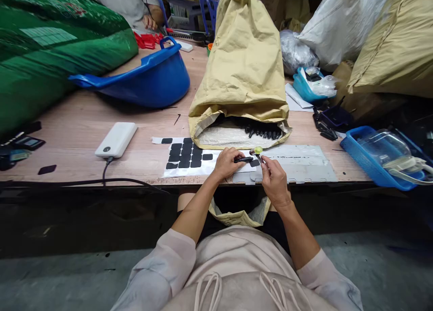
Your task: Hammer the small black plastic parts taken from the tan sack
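In the head view, both hands meet at the near edge of the table (149,121), a little right of the frame's centre. The left hand (226,165) pinches a slim black piece (242,159) between thumb and fingers. The piece's long axis runs nearly left to right across the frame, and its free end points toward the right hand (275,179). That hand's fingers are wrapped round the handle of a small hammer (260,157), which slants from lower right to upper left.

The relation that matters is at the piece's free end: the hammer's yellowish head lies just above and to the right of it in the frame. Whether they touch, I cannot tell. The left hand is the nearer to the piece, since it grips it; the right comes close only through the hammer.

Under and beside the hands are a grey board (304,160) and, to the left, a white sheet (206,170) with dark pads (185,157). Above them in the frame, a tan sack (246,67) gapes toward the person, with black parts (267,133) showing inside its mouth.
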Demonstrator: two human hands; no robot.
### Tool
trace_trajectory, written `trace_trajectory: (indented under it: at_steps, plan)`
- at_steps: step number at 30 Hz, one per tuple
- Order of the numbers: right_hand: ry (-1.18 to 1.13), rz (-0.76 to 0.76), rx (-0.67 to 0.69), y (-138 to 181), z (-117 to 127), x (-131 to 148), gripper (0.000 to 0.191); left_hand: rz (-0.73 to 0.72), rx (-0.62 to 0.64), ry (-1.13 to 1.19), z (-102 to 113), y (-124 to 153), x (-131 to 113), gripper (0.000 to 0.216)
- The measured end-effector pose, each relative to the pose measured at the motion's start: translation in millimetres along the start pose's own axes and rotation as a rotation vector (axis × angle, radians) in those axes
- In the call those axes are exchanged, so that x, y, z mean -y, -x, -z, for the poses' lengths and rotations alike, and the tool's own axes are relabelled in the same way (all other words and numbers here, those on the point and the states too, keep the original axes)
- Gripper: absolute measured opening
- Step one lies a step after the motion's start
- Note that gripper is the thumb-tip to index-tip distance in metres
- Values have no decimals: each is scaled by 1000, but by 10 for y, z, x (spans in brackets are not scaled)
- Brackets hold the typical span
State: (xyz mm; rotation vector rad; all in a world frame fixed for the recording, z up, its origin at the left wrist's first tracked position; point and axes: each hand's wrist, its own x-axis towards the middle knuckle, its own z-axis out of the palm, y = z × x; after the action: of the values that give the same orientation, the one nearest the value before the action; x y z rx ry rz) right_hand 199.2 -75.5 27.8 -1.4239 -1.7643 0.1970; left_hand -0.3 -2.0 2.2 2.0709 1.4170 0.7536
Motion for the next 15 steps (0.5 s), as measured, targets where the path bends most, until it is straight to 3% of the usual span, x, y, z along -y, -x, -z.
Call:
trace_trajectory:
  at_steps: [9, 15]
  plan:
    - [127, 12, 49, 63, -58, -41, 37, 40, 24, 2, 30, -12, -51, 19]
    - [62, 50, 45, 23, -55, 82, 37, 44, 31, 1, 38, -12, -57, 18]
